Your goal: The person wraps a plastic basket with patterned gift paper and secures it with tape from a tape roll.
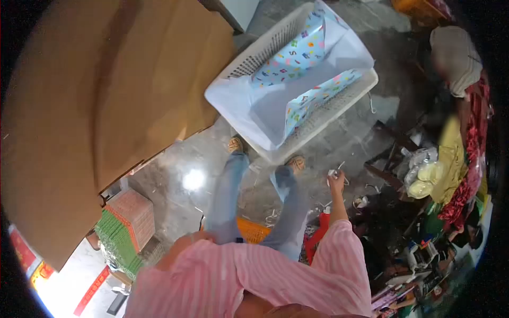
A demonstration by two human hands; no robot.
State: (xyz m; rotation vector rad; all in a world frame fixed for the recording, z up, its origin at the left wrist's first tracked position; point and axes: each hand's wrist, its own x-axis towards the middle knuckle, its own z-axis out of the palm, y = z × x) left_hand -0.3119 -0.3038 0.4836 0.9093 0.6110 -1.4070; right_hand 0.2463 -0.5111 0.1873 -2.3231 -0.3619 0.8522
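My right hand (pixel 336 184) is stretched out to the right above the floor. Its fingers are closed on a small crumpled white scrap (pixel 332 173), with thin white ends sticking out; I cannot make out its kind. Near my waist, my left hand (pixel 200 236) is blurred and partly hidden by the pink striped sleeve, so its fingers do not show clearly. In front of my feet stands a white plastic basket (pixel 366 84), lined with a white sheet whose folded-up sides show a light-blue print (pixel 297 55).
A large brown cardboard sheet (pixel 159 63) fills the left side. Below it are stacked green and red bundles (pixel 130 220). An orange crate (pixel 252 231) is behind my legs. On the right, a person (pixel 458 61) is beside clear plastic-wrapped items (pixel 424 175) and clutter. Scraps litter the floor.
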